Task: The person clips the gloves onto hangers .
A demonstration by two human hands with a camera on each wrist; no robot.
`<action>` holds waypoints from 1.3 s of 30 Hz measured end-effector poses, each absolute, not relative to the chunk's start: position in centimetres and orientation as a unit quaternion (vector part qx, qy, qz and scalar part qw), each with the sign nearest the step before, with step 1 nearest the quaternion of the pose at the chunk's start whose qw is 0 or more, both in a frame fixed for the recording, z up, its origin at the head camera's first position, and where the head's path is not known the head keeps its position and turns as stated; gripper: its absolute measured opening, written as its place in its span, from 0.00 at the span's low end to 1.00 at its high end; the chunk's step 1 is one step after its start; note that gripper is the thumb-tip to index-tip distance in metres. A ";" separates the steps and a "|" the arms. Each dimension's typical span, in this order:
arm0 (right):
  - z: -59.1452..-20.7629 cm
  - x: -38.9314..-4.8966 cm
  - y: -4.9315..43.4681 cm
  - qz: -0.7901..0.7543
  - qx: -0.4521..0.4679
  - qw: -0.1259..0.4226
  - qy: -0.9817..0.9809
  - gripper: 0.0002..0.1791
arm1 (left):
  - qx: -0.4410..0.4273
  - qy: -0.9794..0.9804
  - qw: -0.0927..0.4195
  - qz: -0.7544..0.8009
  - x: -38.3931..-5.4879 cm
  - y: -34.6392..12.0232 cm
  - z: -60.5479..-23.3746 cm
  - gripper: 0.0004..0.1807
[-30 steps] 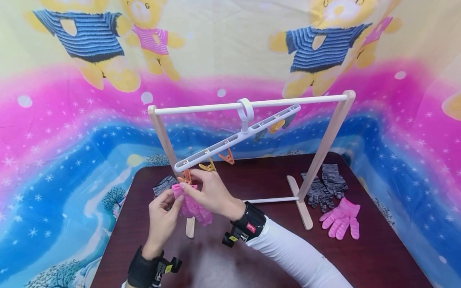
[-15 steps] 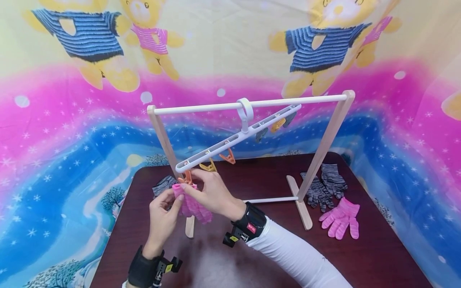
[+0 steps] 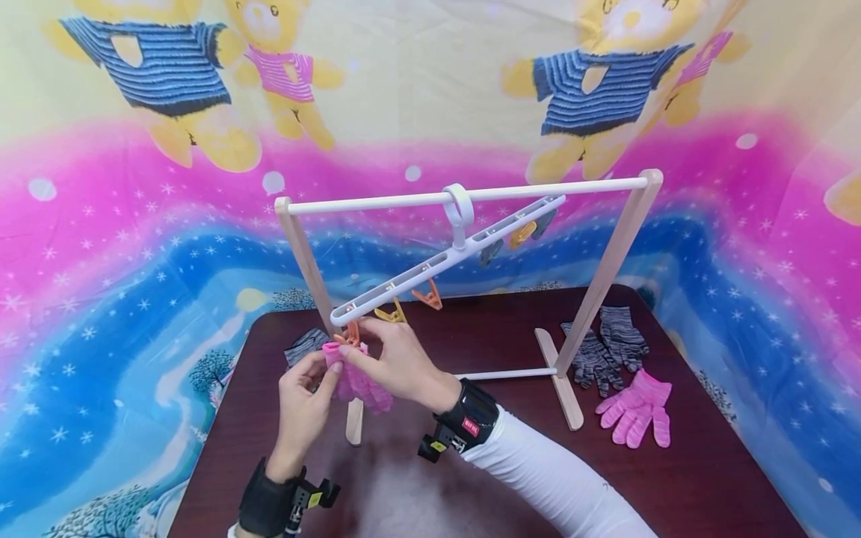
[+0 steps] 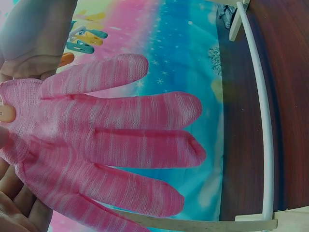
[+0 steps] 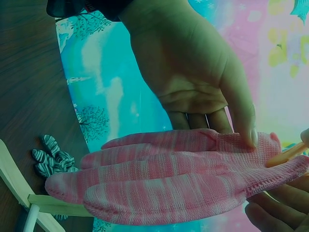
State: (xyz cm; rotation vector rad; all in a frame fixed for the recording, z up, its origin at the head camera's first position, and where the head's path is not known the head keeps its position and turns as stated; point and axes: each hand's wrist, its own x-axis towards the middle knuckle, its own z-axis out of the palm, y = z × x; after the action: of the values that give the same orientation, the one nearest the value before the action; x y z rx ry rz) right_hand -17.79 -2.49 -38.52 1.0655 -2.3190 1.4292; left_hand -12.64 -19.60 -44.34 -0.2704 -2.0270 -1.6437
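A pink striped knit glove [image 3: 363, 390] hangs fingers down below the near left end of a white clip hanger [image 3: 406, 282]. My left hand [image 3: 304, 403] pinches its cuff between thumb and fingers. At the same cuff, my right hand [image 3: 403, 366] grips an orange clothespin [image 3: 353, 333] that hangs from the hanger. The clothespin [image 5: 288, 154] lies at the cuff opening in the right wrist view; its bite on the fabric is partly hidden. Spread glove fingers fill the middle of the left wrist view, where the glove [image 4: 111, 135] is seen from below.
The hanger hooks over the white bar [image 3: 558, 190] of a wooden-sided rack [image 3: 608, 276]. Other clothespins, including a yellow one [image 3: 390, 311], hang along it. A pink glove [image 3: 637, 409] and dark grey gloves [image 3: 622, 336] lie right; grey knitwear [image 3: 307, 347] lies left.
The hanger has turned slightly, its near end shifting a little to the right. The glove's hanging fingers have lifted slightly up and left. Both hands keep nearly the same hold.
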 end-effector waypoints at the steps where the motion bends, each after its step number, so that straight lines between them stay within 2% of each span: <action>1: -38.6 -17.8 -2.5 0.484 0.362 0.107 -0.789 0.15 | -0.099 -0.747 0.256 -0.605 -12.6 -19.6 -44.4 0.09; 5: -38.8 -17.8 -2.4 0.475 0.363 0.109 -0.794 0.19 | -0.096 -0.749 0.257 -0.604 -12.7 -19.7 -44.4 0.10; 11: -39.3 -17.9 -2.2 0.461 0.363 0.114 -0.801 0.19 | -0.094 -0.746 0.256 -0.608 -12.8 -19.7 -44.5 0.10; 17: -39.5 -17.9 -1.9 0.455 0.354 0.103 -0.811 0.23 | -0.096 -0.747 0.255 -0.606 -12.9 -19.7 -44.6 0.10; 25: -40.1 -17.7 -1.5 0.444 0.346 0.087 -0.822 0.23 | -0.092 -0.750 0.248 -0.606 -12.9 -19.8 -44.6 0.11; 39: -41.2 -18.0 -0.8 0.446 0.352 0.093 -0.818 0.24 | -0.065 -0.759 0.243 -0.601 -12.9 -20.1 -45.2 0.10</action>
State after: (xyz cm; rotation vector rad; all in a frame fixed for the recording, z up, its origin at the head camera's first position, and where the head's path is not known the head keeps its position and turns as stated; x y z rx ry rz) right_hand -17.96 -0.79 -41.18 1.0446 -2.4265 1.3236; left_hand -12.91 -20.06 -45.19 -0.1783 -2.0747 -1.6412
